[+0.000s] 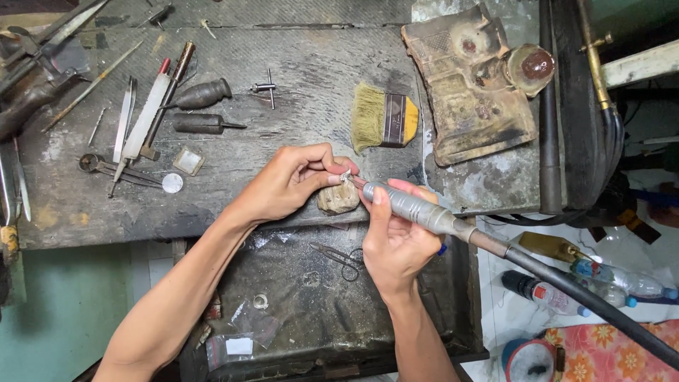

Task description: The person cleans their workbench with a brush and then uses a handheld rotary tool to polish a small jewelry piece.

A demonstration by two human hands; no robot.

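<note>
A small silver piece [346,175] sits pinched between the fingertips of the left hand [293,182], held just over a worn wooden peg [338,199] at the bench [297,78] edge. The right hand [397,244] is closed around a grey handpiece [417,209], its tip touching the piece; a thick black hose [580,297] runs off from it to the lower right. The piece is too small to say how much of its surface is worked — judging by the tool in contact, the work looks underway, not finished.

Below the hands lies a dark tray [311,304] with scissors [343,258] and a small clear bag with a white label [237,346]. On the bench, a brush [385,119] with yellowish bristles lies just above the hands, beside a rusty, battered block [470,85]. To the left are files and gravers [152,106] and a round white disc [172,183] — well apart from the hands. On the floor at right lie plastic bottles [608,279] with blue caps, one with a red-and-white label, near a floral orange cloth [608,354].
</note>
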